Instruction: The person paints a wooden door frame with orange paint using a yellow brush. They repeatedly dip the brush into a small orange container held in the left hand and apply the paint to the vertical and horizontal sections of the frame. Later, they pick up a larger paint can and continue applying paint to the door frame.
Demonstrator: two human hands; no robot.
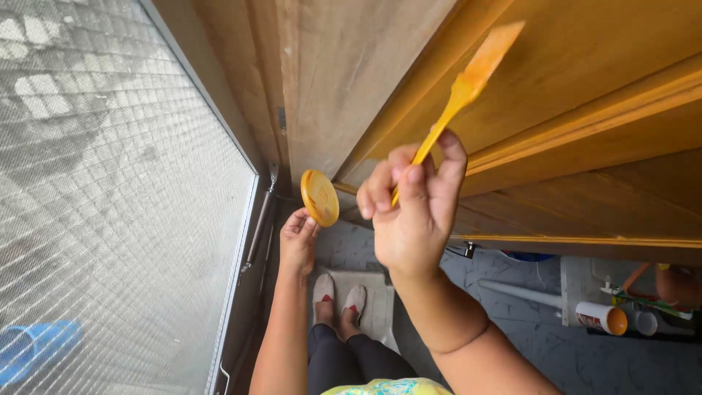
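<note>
I pinched the yellow brush (468,80) in my right hand (413,212), held the round lid (319,197) in my left hand (297,238), and painted the wooden door (585,51) with slow, flat strokes.

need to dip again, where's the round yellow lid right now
In the head view, the round yellow lid is left of centre, held up in the left hand, beside the wooden door and left of the right hand.

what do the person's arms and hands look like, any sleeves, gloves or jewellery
Both arms are bare from the lower edge of the picture to the fingertips: no sleeves, gloves, watch or bracelets show. The left hand and the right hand carry no visible rings, and the nails look short and plain. The right forearm has a soft crease near the wrist. Lower down, dark leggings and a bright patterned top edge show.
</note>
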